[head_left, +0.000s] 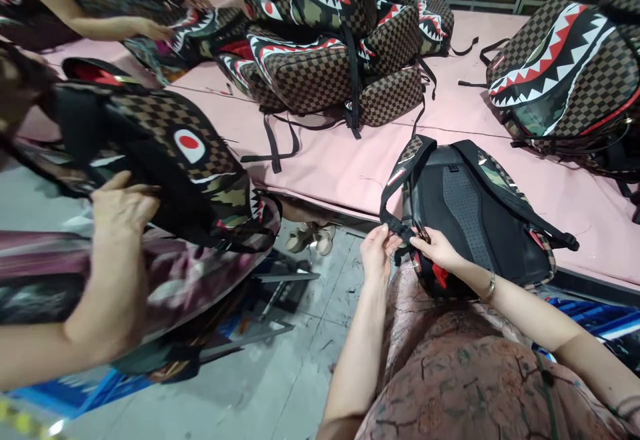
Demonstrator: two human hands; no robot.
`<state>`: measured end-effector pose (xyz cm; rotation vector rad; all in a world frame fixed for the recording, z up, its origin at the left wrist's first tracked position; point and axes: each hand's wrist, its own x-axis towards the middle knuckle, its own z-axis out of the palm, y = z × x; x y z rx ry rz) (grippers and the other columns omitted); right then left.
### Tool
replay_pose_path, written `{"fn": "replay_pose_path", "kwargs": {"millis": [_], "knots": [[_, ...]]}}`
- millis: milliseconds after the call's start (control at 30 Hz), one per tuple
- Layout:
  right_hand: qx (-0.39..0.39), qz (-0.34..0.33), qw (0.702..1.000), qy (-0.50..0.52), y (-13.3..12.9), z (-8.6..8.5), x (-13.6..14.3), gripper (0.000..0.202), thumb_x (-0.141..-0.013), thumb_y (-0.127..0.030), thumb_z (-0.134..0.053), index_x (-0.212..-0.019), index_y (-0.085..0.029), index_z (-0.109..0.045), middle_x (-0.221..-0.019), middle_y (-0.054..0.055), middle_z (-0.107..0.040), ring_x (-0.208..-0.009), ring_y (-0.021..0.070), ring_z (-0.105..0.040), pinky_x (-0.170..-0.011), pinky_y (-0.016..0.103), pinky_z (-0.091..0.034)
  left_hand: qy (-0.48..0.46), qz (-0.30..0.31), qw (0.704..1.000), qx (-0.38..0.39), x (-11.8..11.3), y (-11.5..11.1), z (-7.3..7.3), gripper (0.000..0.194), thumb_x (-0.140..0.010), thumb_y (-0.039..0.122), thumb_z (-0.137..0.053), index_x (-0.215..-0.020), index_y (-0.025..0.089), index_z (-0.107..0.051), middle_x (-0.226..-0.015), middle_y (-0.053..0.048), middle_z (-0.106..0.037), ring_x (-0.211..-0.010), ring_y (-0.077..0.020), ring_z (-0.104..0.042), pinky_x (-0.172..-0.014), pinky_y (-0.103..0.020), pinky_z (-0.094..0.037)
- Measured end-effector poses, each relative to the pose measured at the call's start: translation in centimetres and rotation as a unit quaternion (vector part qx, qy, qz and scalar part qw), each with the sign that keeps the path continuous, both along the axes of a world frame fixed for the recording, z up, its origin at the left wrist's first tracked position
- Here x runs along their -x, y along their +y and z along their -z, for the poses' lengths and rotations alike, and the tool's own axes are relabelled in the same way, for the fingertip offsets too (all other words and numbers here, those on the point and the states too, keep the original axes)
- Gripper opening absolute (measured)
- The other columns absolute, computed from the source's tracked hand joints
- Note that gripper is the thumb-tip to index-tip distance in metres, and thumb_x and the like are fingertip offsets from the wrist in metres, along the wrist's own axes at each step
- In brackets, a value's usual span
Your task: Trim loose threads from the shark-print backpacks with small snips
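A backpack [500, 227] lies with its black padded back up at the edge of the pink table, partly over my lap. My left hand [379, 250] pinches the lower end of its left shoulder strap [393, 193]. Close beside it, my right hand [437, 248] is closed on a small dark tool, which looks like scissors [423, 235], next to the strap end. A bit of red fabric [440, 275] shows beneath my right hand.
Checkered backpacks [310, 73] with shark-mouth prints are piled on the pink table [330, 160]. Another large backpack [560, 73] stands at the right. To the left, a person's hand [123, 203] holds a backpack [200, 153]; further back another person's hand [150, 29] touches one.
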<state>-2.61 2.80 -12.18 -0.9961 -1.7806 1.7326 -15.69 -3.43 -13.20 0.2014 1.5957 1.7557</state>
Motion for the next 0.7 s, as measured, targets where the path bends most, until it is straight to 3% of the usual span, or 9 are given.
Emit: {"fn": "replay_pose_path", "kwargs": {"millis": [167,267,300,367,433,533,700], "knots": [[0.079,0.045,0.996,-0.011,-0.5,1.4,-0.3,0.022,-0.062,-0.027,-0.066,-0.079,-0.014,-0.064,-0.072,0.002,-0.067,-0.068,0.0165,-0.062,-0.07,0.03,-0.048,0.005,0.0,1.0,-0.001,-1.4,0.2,-0.2,0.034,-0.061,0.044,-0.068,-0.075,0.013,-0.06,-0.065,-0.002,-0.059,-0.051,-0.0114,-0.058,-0.054,-0.029,-0.051],[0.096,0.065,0.993,-0.015,-0.8,1.7,-0.1,0.022,-0.06,-0.028,-0.066,-0.076,-0.014,-0.062,-0.068,0.002,-0.066,-0.064,0.0163,-0.062,-0.065,0.03,-0.05,0.145,-0.016,0.989,0.007,-1.9,-0.9,-0.1,0.024,-0.066,0.035,-0.068,-0.083,0.017,-0.064,-0.08,-0.003,-0.062,-0.069,-0.0128,-0.06,-0.07,-0.03,-0.05],[0.097,0.071,0.993,-0.016,-0.9,1.8,0.0,0.022,-0.06,-0.028,-0.066,-0.077,-0.014,-0.062,-0.069,0.003,-0.067,-0.065,0.0164,-0.063,-0.066,0.03,-0.051,0.239,-0.008,0.971,0.011,-2.1,-1.5,-0.1,0.02,-0.069,0.032,-0.066,-0.084,0.018,-0.065,-0.084,-0.004,-0.063,-0.076,-0.0137,-0.06,-0.076,-0.031,-0.049],[0.093,0.085,0.992,-0.02,-1.1,1.9,0.2,0.023,-0.06,-0.026,-0.067,-0.079,-0.014,-0.062,-0.074,0.004,-0.068,-0.069,0.0166,-0.064,-0.069,0.03,-0.051,0.433,0.032,0.9,0.022,-2.2,-2.7,-0.2,0.016,-0.077,0.029,-0.06,-0.087,0.019,-0.068,-0.088,-0.006,-0.063,-0.085,-0.0159,-0.058,-0.082,-0.032,-0.046],[0.088,0.1,0.991,-0.029,-1.2,2.1,0.4,0.025,-0.06,-0.025,-0.067,-0.081,-0.015,-0.062,-0.077,0.004,-0.068,-0.071,0.0169,-0.064,-0.071,0.03,-0.051,0.548,0.09,0.831,0.035,-2.0,-3.6,-0.3,0.021,-0.08,0.03,-0.056,-0.094,0.02,-0.068,-0.089,-0.008,-0.064,-0.086,-0.0179,-0.059,-0.082,-0.033,-0.046],[0.05,0.103,0.992,-0.056,-1.4,2.0,0.2,0.026,-0.062,-0.026,-0.067,-0.086,-0.016,-0.062,-0.08,0.005,-0.069,-0.072,0.0175,-0.064,-0.073,0.032,-0.05,0.604,0.173,0.774,0.073,-1.3,-3.9,-0.6,0.027,-0.079,0.036,-0.057,-0.099,0.02,-0.067,-0.089,-0.009,-0.066,-0.084,-0.0198,-0.06,-0.076,-0.031,-0.047],[-0.074,0.044,0.986,-0.141,-1.5,0.6,-0.8,0.024,-0.068,-0.023,-0.061,-0.092,-0.018,-0.064,-0.087,0.003,-0.069,-0.071,0.0166,-0.063,-0.071,0.029,-0.049,0.632,0.311,0.696,0.136,0.1,-2.7,-2.1,0.025,-0.082,0.034,-0.054,-0.097,0.02,-0.067,-0.088,-0.009,-0.067,-0.078,-0.0191,-0.061,-0.067,-0.027,-0.046]]}}
